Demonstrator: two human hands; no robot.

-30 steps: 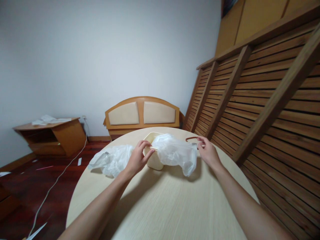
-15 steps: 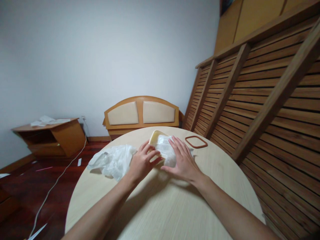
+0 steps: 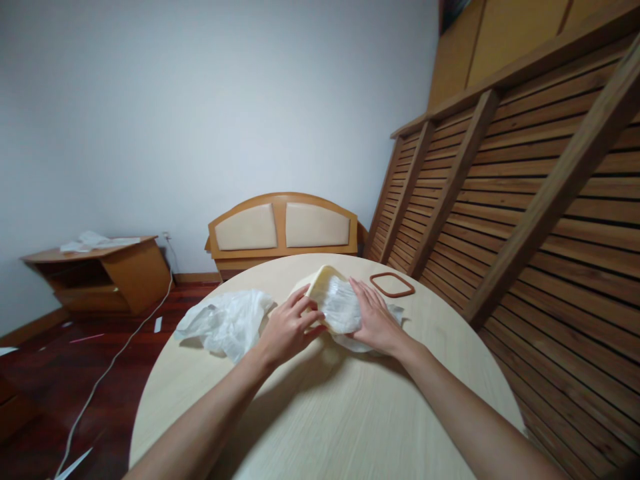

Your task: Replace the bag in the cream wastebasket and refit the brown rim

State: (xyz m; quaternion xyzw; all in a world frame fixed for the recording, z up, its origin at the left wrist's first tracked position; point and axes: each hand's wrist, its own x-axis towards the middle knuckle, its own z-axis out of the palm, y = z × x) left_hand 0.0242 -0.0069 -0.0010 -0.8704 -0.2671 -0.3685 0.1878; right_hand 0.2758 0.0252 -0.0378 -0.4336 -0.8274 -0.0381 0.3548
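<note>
While the left hand (image 3: 296, 327) curls its fingers on the cream bin (image 3: 314, 283) and the right hand (image 3: 376, 324) cups the plastic bag (image 3: 339, 303), hold unclear, uneven pressure could tip the bin.

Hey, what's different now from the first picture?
The right hand let go of the brown frame, which now lies flat on the table. That hand moved left and now rests against the clear plastic bag, bunched at the container's opening. The cream container has turned its opening toward the right hand. The left hand is still at the container, and the other crumpled bag stayed on the left.
</note>
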